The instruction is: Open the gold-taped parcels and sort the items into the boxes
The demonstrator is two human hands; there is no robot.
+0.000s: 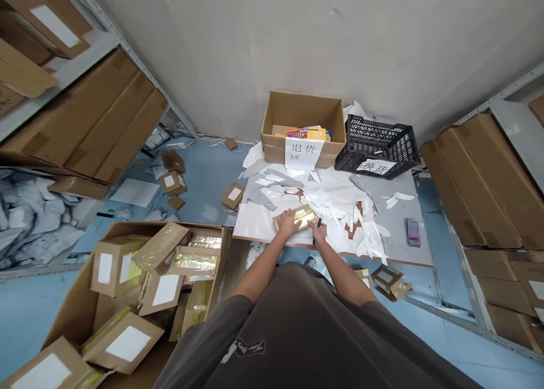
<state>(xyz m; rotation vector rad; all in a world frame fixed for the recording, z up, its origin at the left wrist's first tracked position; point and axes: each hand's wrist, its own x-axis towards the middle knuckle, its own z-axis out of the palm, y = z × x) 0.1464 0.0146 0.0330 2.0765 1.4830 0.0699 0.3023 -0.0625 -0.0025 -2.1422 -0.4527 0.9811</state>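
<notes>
A low desk (pixel 408 230) stood ahead of the person, against the wall. At its far edge sat an open carton (pixel 302 129), with a crate (pixel 376 145) just to its right. Paper scraps (pixel 335 199) lay spread over the desk before both. At the near edge lay a small parcel (pixel 300 216), the left hand (pixel 288 222) resting on its left end and the right hand (pixel 318 230) just beside its right end. On the floor to the left stood a big box (pixel 140 287) holding many parcels. Shelves (pixel 76 94) with cartons flanked both sides.
</notes>
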